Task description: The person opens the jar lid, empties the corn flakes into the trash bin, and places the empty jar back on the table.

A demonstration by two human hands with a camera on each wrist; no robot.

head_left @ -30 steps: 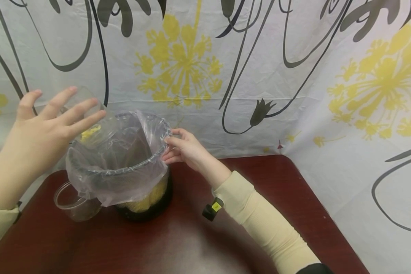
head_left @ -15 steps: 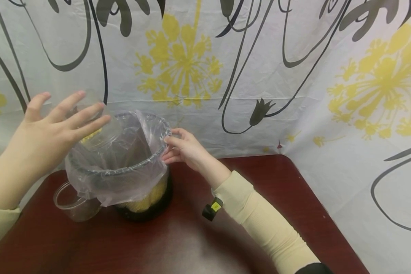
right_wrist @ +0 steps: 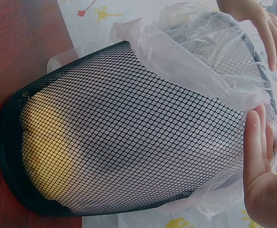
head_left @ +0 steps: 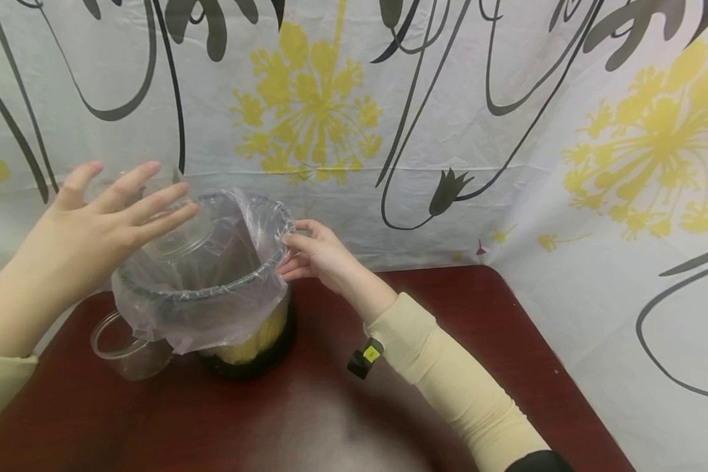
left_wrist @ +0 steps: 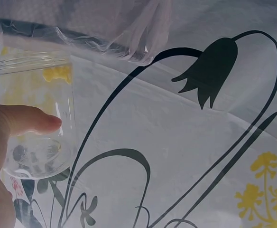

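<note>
My left hand (head_left: 103,226) holds a clear plastic jar (left_wrist: 39,154), its thumb across the side in the left wrist view and its fingers spread. The jar tilts mouth-down over a round black mesh wastebasket (right_wrist: 129,123) lined with a thin translucent bag (head_left: 212,324). A small patch of yellow shows near the jar's threaded mouth in the left wrist view. At the basket's right side, my right hand (head_left: 324,255) pinches the rim and the folded-over bag. Something yellow (right_wrist: 48,147) shows through the mesh near the basket's bottom.
A second clear plastic tub (head_left: 132,354) stands on the dark red table (head_left: 330,413), left of the basket. Behind the table hangs a white curtain (head_left: 507,59) with grey and yellow plant prints. A black wrist camera (head_left: 362,360) sits at the right cuff.
My left hand and the jar have moved slightly right, further over the basket. The yellow seen through the jar in the head view has disappeared. My right hand stays on the rim.
</note>
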